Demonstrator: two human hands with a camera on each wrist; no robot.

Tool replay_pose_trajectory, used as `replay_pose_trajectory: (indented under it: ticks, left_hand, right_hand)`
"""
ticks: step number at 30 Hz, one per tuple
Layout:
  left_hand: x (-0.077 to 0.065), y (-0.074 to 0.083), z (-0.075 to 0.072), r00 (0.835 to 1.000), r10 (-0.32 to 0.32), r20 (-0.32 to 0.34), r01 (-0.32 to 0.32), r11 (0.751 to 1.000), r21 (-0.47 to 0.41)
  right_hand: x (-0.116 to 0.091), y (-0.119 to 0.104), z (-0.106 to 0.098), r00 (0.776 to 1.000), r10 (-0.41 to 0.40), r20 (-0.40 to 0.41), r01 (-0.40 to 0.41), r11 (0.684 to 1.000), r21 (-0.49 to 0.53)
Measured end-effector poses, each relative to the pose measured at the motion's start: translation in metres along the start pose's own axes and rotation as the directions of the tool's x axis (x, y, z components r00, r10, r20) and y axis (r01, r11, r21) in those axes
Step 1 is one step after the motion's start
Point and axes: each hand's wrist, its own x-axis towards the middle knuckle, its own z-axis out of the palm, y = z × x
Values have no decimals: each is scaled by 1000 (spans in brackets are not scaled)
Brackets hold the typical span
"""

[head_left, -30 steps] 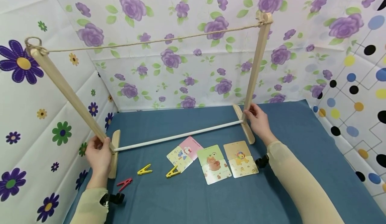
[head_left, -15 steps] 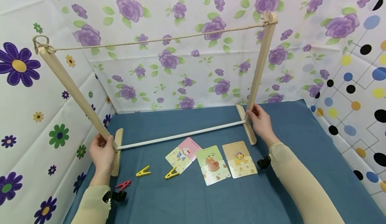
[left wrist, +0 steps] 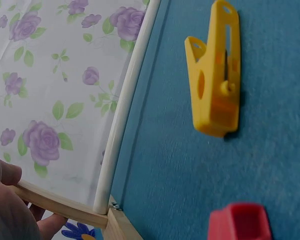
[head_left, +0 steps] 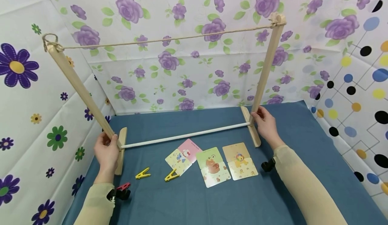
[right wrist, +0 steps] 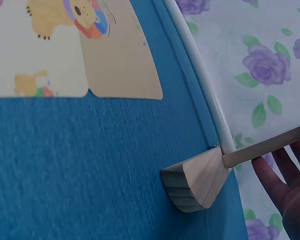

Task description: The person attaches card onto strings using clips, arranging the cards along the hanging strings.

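A wooden drying-line frame stands on the blue cloth. It has two posts, a white rod [head_left: 185, 136] low between them and a twine line [head_left: 163, 40] tied across the tops. My left hand [head_left: 106, 152] grips the left post [head_left: 80, 90] near its base, thumb in front. On the other side, my right hand [head_left: 266, 125] pinches the foot of the right post [head_left: 267, 66]. The left wrist view shows fingers [left wrist: 52, 225] under the post. In the right wrist view the fingers [right wrist: 275, 187] lie along it, above the wooden foot [right wrist: 205, 180].
Before the rod lie a pink-and-yellow card [head_left: 189, 151], a green bear card [head_left: 213, 167] and a tan lion card [head_left: 240, 161]. Two yellow clothespins [head_left: 142, 173] and a red clothespin [head_left: 123, 186] are at left. Patterned sheets [head_left: 182, 80] stand behind and beside the cloth.
Both hands have shifted the frame a little to the right, posts, rod and twine together. The cards and clothespins stay in place on the cloth, and both hands keep their hold.
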Motion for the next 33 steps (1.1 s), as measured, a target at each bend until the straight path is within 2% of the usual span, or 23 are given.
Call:
replay_pose_trajectory:
  ticks: [11,17,25,33]
  left_hand:
    - [3,4,18,1000,24,16,-24,1000,-13]
    - [3,5,30,998,57,26,-56,998,-11]
    - [2,8,46,997,57,47,-55,997,-47]
    - [3,13,64,995,74,69,-71,996,-46]
  right_hand:
    - [-1,9,-15,1000,18,-20,-18,1000,-12]
    - [-6,12,-24,999,39,-21,-39,999,-7]
    - [-9,16,-35,996,59,-64,-60,998,-25]
    - [-13,24,-51,995,73,-67,-76,996,-50]
